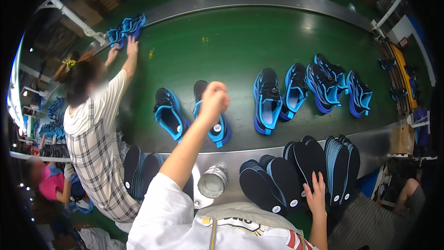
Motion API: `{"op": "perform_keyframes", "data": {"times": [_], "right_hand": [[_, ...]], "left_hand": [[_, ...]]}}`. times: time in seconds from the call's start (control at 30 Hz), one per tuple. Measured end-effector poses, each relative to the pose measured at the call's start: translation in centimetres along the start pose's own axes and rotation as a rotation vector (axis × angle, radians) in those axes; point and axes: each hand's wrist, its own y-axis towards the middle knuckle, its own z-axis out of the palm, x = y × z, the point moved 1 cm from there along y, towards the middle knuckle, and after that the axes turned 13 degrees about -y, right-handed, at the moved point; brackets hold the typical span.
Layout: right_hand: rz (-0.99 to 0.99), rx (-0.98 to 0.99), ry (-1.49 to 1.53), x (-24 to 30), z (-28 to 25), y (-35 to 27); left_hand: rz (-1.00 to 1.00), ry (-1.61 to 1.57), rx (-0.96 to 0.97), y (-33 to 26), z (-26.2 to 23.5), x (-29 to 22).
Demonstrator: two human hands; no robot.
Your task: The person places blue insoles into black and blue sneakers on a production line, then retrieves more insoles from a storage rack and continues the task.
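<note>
My left hand (215, 100) is closed above the toe of a black and blue sneaker (217, 129). Whatever its fingers hold, if anything, is hidden. Beside that shoe, to its left, stands a matching sneaker (172, 113); both have a dark insole with a round white sticker inside. My right hand (317, 193) is open, fingers stretched out, touching the lower part of a black insole (309, 157) among upright-leaning stacks. Further insole stacks (266, 183) lie to its left, and others (341, 166) to its right, with white stickers at their heels.
More sneakers (267, 104) stand on the green conveyor belt (208, 55) to the right. An open round can (213, 183) sits on the metal ledge (240, 158) near me. At left, a co-worker (99, 125) reaches toward a pair of sneakers (127, 28). Another insole stack (134, 171) lies there.
</note>
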Motion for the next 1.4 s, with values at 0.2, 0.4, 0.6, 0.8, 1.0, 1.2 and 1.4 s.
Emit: {"op": "perform_keyframes", "data": {"times": [0.2,0.4,0.6,0.8,1.0,1.2,1.4], "right_hand": [[0.086,-0.06,0.144,0.6,-1.8,0.3],[0.256,-0.171,0.5,-0.2,-3.2,2.5],[0.017,-0.428,0.635,6.2,-8.3,10.6],[-0.57,-0.464,0.081,13.9,-8.9,14.8],[-0.718,-0.261,-0.297,15.4,-3.2,18.0],[-0.419,-0.092,-0.334,17.8,5.7,22.5],[-0.446,-0.114,-0.278,19.5,3.1,20.8]], "left_hand": [[0.397,1.196,0.579,3.3,7.3,6.0],[0.309,0.432,0.266,9.7,5.6,8.3],[0.484,0.421,0.011,7.6,3.9,5.6],[0.174,0.517,-0.114,5.3,2.1,6.7],[0.1,0.416,-0.024,4.3,1.8,6.1],[0.074,0.386,0.011,5.2,1.5,6.8],[0.027,0.514,0.064,5.7,-0.4,5.2]]}}
